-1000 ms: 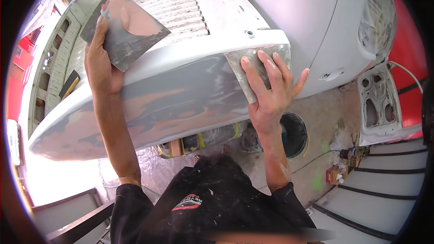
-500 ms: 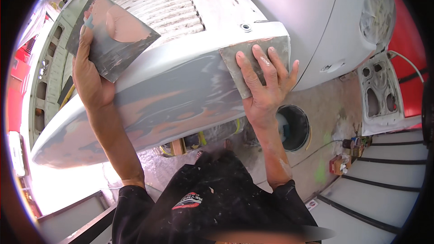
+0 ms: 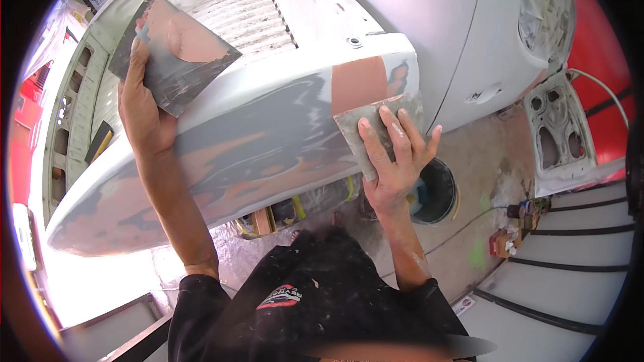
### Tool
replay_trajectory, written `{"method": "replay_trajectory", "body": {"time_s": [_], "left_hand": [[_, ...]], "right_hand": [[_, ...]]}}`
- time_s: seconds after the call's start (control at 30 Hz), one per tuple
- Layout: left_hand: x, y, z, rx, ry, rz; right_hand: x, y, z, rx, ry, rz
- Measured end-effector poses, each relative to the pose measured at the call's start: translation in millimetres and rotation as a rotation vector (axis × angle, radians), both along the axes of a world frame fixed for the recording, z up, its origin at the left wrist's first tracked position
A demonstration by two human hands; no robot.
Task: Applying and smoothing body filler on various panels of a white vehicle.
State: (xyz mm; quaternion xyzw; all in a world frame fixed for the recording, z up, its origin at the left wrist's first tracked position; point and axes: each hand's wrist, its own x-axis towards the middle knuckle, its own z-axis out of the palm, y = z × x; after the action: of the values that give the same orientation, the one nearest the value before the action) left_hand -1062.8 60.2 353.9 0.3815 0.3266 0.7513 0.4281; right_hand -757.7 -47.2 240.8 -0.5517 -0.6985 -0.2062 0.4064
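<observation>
My left hand (image 3: 144, 117) is closed on a dark square mixing plate (image 3: 178, 84), tilted above the panel's far edge. A mound of pink body filler (image 3: 191, 39) covers the plate's upper part, with a small blue-grey smear beside it. Under the spread fingers of my right hand (image 3: 394, 171) is a thin grey metal filler spreader (image 3: 355, 134), its far edge on the car body panel (image 3: 268, 131). A smooth band of fresh pink filler (image 3: 359, 84) lies just beyond that edge. White, grey and pinkish patches mark the panel.
A black bucket (image 3: 436, 194) stands on the floor below my right hand. Beyond the panel lies a ribbed white truck bed (image 3: 238, 13). The pale cab (image 3: 439, 20) rises at the right, with a loose door shell (image 3: 560, 127) farther right. Small cans and boxes (image 3: 506, 238) sit near the wall.
My right hand has drawn the spreader down the panel toward me, and a wide pink filler band now shows behind it. My left hand and the plate have shifted slightly right.
</observation>
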Motion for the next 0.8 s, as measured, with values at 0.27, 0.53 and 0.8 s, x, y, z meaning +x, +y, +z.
{"method": "replay_trajectory", "body": {"time_s": [0.27,0.53,0.8], "left_hand": [[11.0,0.4,2.1,0.011,-0.032,-0.036],[8.4,-0.5,0.8,0.016,-0.061,-0.049],[9.3,-4.5,0.6,0.011,-0.094,-0.050]], "right_hand": [[-28.5,28.7,21.8,0.049,-0.012,0.036],[-45.3,35.2,20.4,0.049,0.032,0.045],[-52.6,43.8,11.7,0.057,0.019,0.032]]}}
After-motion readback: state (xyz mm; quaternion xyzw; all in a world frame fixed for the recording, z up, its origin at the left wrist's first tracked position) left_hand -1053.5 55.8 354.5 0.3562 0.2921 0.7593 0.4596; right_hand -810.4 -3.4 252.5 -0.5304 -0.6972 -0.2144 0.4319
